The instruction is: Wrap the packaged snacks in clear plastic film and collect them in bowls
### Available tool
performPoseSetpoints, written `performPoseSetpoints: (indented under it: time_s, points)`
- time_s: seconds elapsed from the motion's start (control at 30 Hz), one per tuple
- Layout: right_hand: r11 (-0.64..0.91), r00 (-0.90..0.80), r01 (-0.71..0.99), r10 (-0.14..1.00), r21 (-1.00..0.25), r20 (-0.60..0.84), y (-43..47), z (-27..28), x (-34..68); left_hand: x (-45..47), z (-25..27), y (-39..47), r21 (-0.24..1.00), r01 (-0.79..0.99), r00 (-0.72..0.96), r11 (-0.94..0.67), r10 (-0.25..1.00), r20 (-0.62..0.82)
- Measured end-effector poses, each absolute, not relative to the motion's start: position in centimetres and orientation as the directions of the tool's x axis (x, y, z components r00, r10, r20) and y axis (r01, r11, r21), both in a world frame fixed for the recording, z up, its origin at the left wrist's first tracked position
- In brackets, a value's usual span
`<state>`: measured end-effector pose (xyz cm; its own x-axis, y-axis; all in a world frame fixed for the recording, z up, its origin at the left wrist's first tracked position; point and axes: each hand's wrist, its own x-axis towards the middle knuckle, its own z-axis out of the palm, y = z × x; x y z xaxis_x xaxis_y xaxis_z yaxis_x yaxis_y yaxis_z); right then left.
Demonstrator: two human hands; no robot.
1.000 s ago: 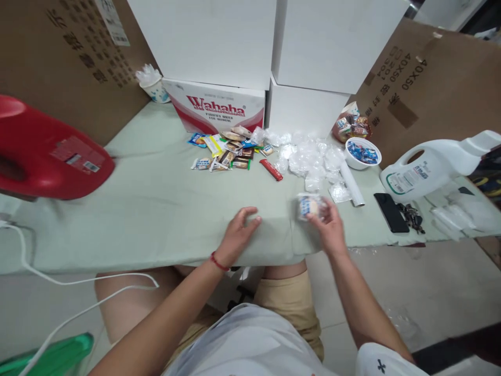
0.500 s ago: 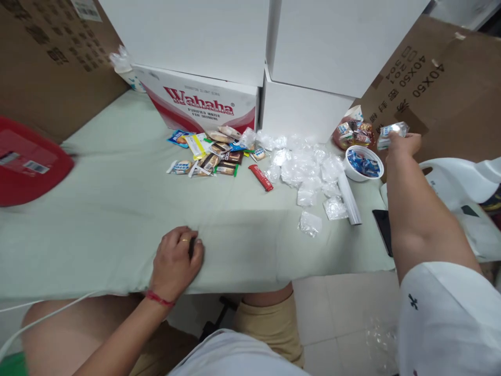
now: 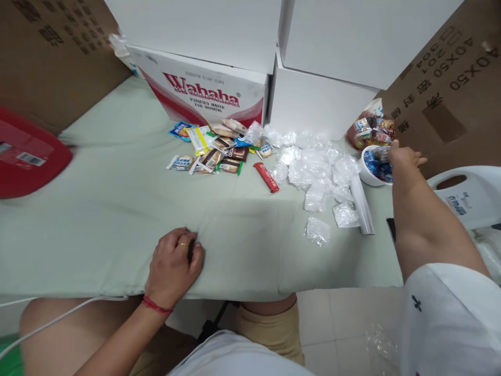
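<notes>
My right hand (image 3: 406, 156) reaches over the white bowl (image 3: 370, 175) at the right, which holds blue-wrapped snacks (image 3: 378, 168). Its thumb and forefinger pinch a clear-wrapped snack packet (image 3: 381, 152) at the bowl's mouth, while the other fingers point outward. Near the table's front edge, my left hand (image 3: 174, 263) rests with curled fingers; a dark patch shows between thumb and forefinger, and what lies there is hidden. Clear plastic packets (image 3: 313, 162) spread across the middle right. Left of them lie a red-wrapped bar (image 3: 266, 177) and a pile of wrapped snacks (image 3: 217, 149).
A white and red carton (image 3: 207, 99) and white boxes (image 3: 321, 96) line the back. Behind the bowl is a bag of snacks (image 3: 373, 130). A clear roll (image 3: 362, 206), a white jug (image 3: 469, 190) and a red container (image 3: 31, 156) flank the work area.
My right hand has come down toward me with the packet, from beside the snack bag to the bowl. The view has shifted slightly; my left hand stays put.
</notes>
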<state>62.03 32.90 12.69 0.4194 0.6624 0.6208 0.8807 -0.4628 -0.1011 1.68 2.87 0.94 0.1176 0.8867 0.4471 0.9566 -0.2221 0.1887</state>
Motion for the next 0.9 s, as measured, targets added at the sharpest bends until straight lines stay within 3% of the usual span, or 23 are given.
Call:
performPoseSetpoints:
  time_s: [0.07,0.13,0.2,0.27,0.33,0.43,0.57,0.63,0.7,0.8,0.9]
  points:
    - [-0.549,0.592,0.785,0.524,-0.288,0.613,31.7,13.4,60.6,1.7,0.9,2.8,0.188,0.956,0.122,-0.226,0.887,0.446]
    - [-0.404,0.573,0.818,0.512,-0.408,0.64,29.8,14.1,57.9,1.7,0.9,2.8,0.193,0.953,0.128,-0.234,0.886,0.445]
    - [-0.056,0.342,0.915,0.635,-0.4,0.693,27.4,14.2,54.1,1.7,0.8,2.8,0.202,0.951,0.122,-0.233,0.886,0.447]
    - [0.255,0.068,0.897,0.728,-0.36,0.683,25.0,13.7,49.4,1.8,0.7,2.8,0.212,0.951,0.111,-0.224,0.889,0.444]
    - [0.437,-0.207,0.858,0.777,-0.272,0.594,23.2,12.5,44.2,1.8,0.5,2.8,0.22,0.952,0.099,-0.212,0.894,0.436]
    - [0.485,-0.441,0.866,0.856,-0.122,0.271,22.4,10.2,37.0,1.9,0.3,2.7,0.236,0.951,0.085,-0.2,0.903,0.421]
    - [0.329,-0.329,0.944,0.944,0.017,-0.008,23.2,8.5,31.9,2.2,0.3,2.6,0.262,0.949,0.059,-0.178,0.912,0.407]
    - [0.264,-0.262,0.964,0.964,-0.022,0.047,23.1,8.5,31.4,2.3,0.3,2.6,0.289,0.942,0.04,-0.168,0.914,0.403]
    - [0.29,-0.233,0.939,0.933,-0.187,0.272,22.0,8.6,31.5,2.4,0.3,2.5,0.336,0.926,0.022,-0.172,0.913,0.407]
    - [0.481,-0.14,0.725,0.804,-0.494,0.578,18.8,7.9,31.0,2.2,0.7,2.3,0.485,0.852,-0.037,-0.197,0.901,0.431]
    - [0.583,-0.1,0.477,0.78,-0.658,0.618,15.1,5.5,29.0,2.5,1.7,2.3,0.721,0.67,-0.224,-0.179,0.877,0.426]
